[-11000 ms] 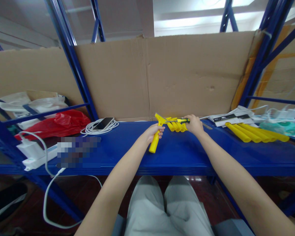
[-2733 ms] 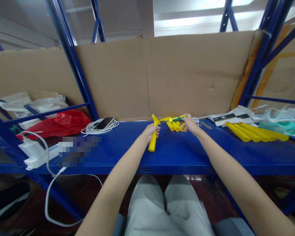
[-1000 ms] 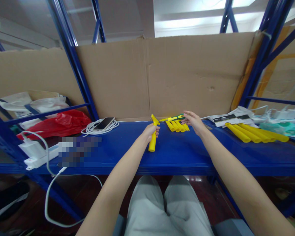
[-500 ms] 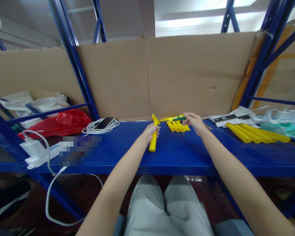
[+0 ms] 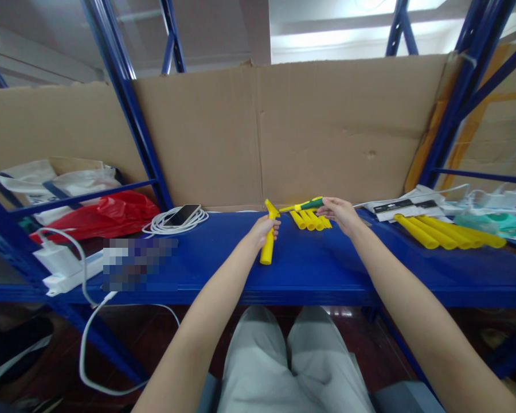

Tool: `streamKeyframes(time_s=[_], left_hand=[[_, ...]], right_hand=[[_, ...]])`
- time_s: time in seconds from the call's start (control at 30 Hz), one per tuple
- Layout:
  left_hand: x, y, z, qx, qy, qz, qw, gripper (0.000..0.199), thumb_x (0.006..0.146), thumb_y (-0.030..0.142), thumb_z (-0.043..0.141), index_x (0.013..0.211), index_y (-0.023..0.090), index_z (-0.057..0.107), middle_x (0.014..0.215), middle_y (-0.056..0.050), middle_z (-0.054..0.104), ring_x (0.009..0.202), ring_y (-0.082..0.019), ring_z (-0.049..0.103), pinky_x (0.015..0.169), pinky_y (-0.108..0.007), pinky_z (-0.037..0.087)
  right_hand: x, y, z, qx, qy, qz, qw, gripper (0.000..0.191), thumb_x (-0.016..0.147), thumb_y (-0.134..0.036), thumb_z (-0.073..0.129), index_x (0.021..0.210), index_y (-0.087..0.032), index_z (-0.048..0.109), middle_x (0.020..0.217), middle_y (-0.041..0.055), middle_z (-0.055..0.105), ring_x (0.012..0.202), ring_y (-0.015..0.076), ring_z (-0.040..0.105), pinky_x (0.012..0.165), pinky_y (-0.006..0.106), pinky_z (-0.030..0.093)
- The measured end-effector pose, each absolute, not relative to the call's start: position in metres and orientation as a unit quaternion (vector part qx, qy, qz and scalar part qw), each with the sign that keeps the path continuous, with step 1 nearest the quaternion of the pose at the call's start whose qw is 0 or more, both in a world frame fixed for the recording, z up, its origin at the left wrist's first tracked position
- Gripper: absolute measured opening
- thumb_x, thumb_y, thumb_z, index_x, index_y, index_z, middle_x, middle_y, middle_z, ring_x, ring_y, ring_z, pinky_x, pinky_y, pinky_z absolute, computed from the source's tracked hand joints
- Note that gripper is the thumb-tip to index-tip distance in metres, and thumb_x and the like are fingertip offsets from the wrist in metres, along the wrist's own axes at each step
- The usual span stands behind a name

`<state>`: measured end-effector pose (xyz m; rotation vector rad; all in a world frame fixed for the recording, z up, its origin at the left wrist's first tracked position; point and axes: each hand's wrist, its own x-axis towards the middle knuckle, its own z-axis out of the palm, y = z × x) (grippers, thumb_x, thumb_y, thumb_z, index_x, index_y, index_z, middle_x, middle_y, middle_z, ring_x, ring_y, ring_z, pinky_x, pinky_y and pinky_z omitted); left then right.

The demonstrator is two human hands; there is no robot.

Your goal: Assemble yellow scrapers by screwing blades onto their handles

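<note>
My left hand [image 5: 265, 230] is wrapped round a yellow plastic handle [image 5: 267, 253], a round tube with a flared, angled head at its upper end. My right hand [image 5: 339, 211] pinches the rear end of a screwdriver [image 5: 310, 204] with a green and yellow grip. The screwdriver lies nearly level, its tip pointing left at the head of the yellow handle; whether the tip touches is too small to tell. Just behind and below the screwdriver, several yellow tubular pieces [image 5: 308, 221] lie side by side on the blue shelf table [image 5: 223, 258].
More yellow tubes [image 5: 445, 234] lie in a row at the right, by papers and a green plastic bag [image 5: 485, 225]. At left are a phone [image 5: 184, 215] on a coiled white cable, a red bag [image 5: 120, 213] and a power strip [image 5: 75, 275]. Cardboard [image 5: 327, 132] walls the back.
The fingers of my right hand have shifted on the screwdriver, and more of its green grip now shows. My left hand and the yellow handle stay in place.
</note>
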<state>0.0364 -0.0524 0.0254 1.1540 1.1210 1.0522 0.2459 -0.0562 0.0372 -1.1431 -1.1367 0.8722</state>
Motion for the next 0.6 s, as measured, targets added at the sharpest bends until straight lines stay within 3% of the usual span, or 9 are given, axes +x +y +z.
streamKeyframes(time_s=[0.23, 0.6], left_hand=[[0.0365, -0.0520, 0.0250, 0.496, 0.479, 0.447, 0.570, 0.019, 0.079, 0.002, 0.044, 0.074, 0.019, 0.038, 0.047, 0.008, 0.038, 0.032, -0.004, 0.034, 0.039, -0.017, 0.026], [0.0364, -0.0517, 0.0249, 0.498, 0.473, 0.445, 0.575, 0.020, 0.079, 0.001, 0.043, 0.076, 0.020, 0.038, 0.047, 0.009, 0.037, 0.031, -0.005, 0.033, 0.039, -0.018, 0.025]], right_hand=[[0.2443, -0.0562, 0.0383, -0.491, -0.496, 0.386, 0.603, 0.022, 0.087, -0.028, 0.057, 0.068, -0.016, 0.055, 0.054, -0.0015, 0.063, 0.049, 0.0065, 0.059, 0.053, 0.016, 0.040], [0.2431, -0.0568, 0.0389, -0.507, -0.485, 0.389, 0.597, 0.023, 0.089, -0.029, 0.055, 0.070, -0.017, 0.051, 0.053, -0.0017, 0.062, 0.048, 0.0078, 0.059, 0.053, 0.018, 0.042]])
